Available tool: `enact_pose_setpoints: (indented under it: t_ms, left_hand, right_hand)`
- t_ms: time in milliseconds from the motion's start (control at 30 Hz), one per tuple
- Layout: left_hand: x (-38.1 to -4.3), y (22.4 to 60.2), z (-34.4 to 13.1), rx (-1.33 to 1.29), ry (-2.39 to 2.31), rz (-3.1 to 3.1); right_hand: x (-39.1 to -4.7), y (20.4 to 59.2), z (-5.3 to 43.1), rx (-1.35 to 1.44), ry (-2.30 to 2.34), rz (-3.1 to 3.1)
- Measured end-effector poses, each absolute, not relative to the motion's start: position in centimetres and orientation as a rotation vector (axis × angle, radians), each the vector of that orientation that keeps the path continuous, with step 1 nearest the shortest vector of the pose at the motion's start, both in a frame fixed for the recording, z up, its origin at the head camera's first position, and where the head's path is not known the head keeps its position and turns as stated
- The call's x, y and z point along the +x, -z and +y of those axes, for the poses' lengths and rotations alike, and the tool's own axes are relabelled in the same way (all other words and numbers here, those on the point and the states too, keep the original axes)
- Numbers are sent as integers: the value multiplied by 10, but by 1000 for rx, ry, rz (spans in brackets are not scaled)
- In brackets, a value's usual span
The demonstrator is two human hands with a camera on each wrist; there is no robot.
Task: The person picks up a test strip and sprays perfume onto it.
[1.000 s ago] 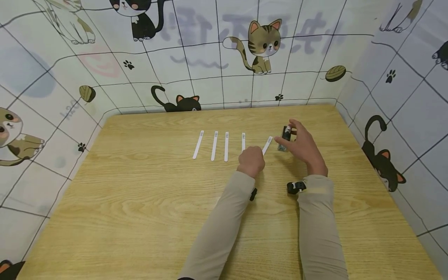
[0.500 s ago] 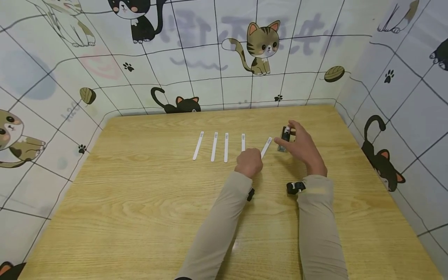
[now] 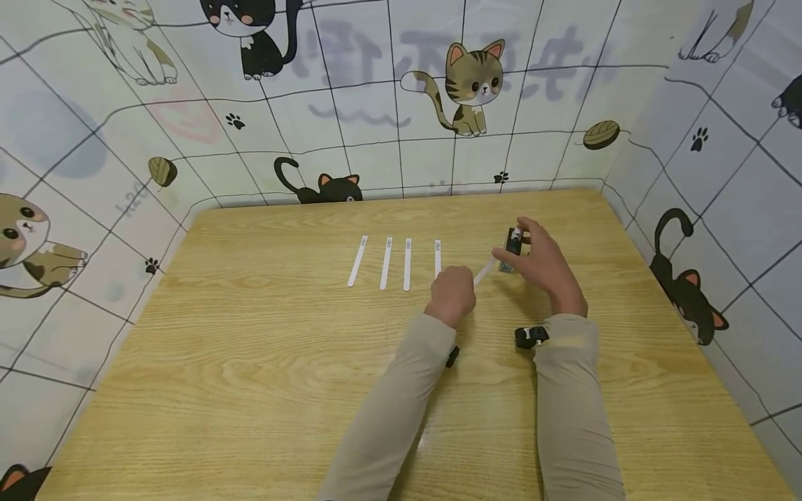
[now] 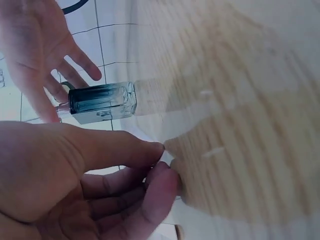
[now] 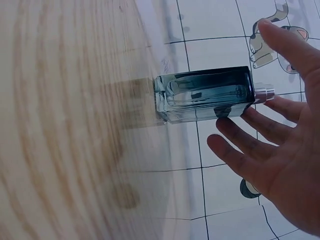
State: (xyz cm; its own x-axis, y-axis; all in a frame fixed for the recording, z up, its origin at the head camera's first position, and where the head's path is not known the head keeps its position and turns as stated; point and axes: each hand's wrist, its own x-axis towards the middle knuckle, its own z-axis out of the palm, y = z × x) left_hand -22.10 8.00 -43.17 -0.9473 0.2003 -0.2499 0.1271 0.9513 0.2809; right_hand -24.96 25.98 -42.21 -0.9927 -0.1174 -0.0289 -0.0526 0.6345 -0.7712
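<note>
My left hand [image 3: 452, 296] pinches the near end of a white paper test strip [image 3: 484, 271], which slants up to the right toward a perfume bottle. In the left wrist view the thumb and fingertips meet, and the strip is hard to make out. The dark green glass perfume bottle [image 5: 205, 95] stands upright on the table, its silver spray nozzle [image 5: 264, 93] bare. My right hand [image 3: 544, 263] is around the bottle's right side, fingers spread behind it and thumb apart from the glass. Whether a fingertip touches the nozzle I cannot tell.
Several white paper strips lie in a row left of the hands, the leftmost strip [image 3: 357, 261] tilted and another strip [image 3: 438, 256] partly behind the left hand. The wooden table [image 3: 250, 362] meets a cat-print cloth wall [image 3: 426, 160] at the back and sides.
The pinched strip's far end has shifted right, closer to the bottle and the right thumb. My left hand has moved slightly right. The right hand and bottle have stayed in place.
</note>
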Motion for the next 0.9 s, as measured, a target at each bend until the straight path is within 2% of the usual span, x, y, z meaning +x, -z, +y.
enact_pose_setpoints:
  t_ms: [200,467,733,900]
  left_hand:
    - [-226,437,66,265,-748,2774]
    - [-229,432,26,209,-1307,2717]
    - [-226,433,-8,143,-1570,2688]
    - [-229,424,-15,133,-1698,2680]
  right_hand:
    - [-250,431,264,-160,1313,2747]
    - [-252,440,268,-123,1387,2653]
    - [-250,438,264,-90,1558,2715]
    - [-249,425,259,-174,1634,2857]
